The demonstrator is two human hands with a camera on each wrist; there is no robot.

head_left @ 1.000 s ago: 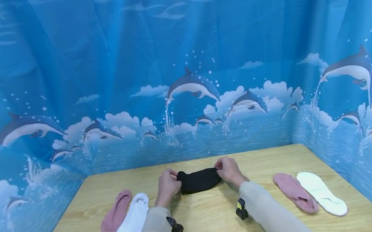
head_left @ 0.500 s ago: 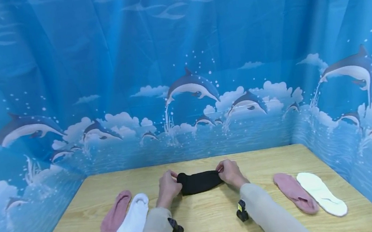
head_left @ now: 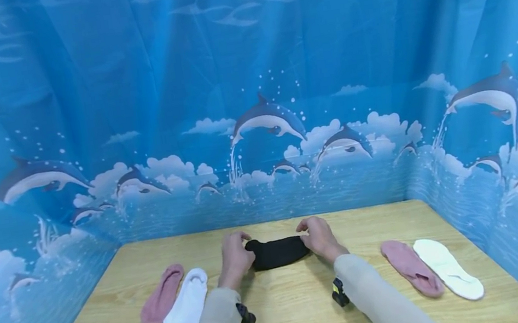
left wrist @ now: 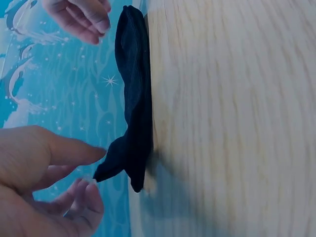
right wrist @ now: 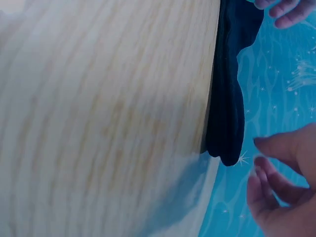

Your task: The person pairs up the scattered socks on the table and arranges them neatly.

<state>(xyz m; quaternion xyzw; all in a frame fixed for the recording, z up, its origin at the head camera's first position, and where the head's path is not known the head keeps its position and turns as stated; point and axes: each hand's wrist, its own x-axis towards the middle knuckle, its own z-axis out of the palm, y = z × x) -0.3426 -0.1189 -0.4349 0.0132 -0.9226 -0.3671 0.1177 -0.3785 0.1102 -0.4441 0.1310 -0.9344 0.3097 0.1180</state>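
Note:
A black sock [head_left: 279, 253] lies on the table between both hands, its length running left to right. My left hand [head_left: 236, 255] is at its left end, thumb and fingers parted; in the left wrist view the fingertips [left wrist: 91, 186] stand right by the sock's raised corner [left wrist: 111, 160], and whether they touch it cannot be told. My right hand [head_left: 318, 238] is at the other end. The right wrist view shows its thumb and fingers [right wrist: 261, 192] apart, with a gap to the sock's end [right wrist: 227, 148].
On the left of the wooden table [head_left: 280, 313] lie a pink sock [head_left: 162, 296] and a white sock [head_left: 186, 304] side by side. To the right are another pink sock [head_left: 412, 268] and white sock [head_left: 448, 269]. A blue dolphin-print curtain [head_left: 247, 75] surrounds the table's back and sides.
Both hands held the black sock's ends before; now their thumbs and fingers have spread and the right hand has risen slightly. The sock stays in nearly the same place.

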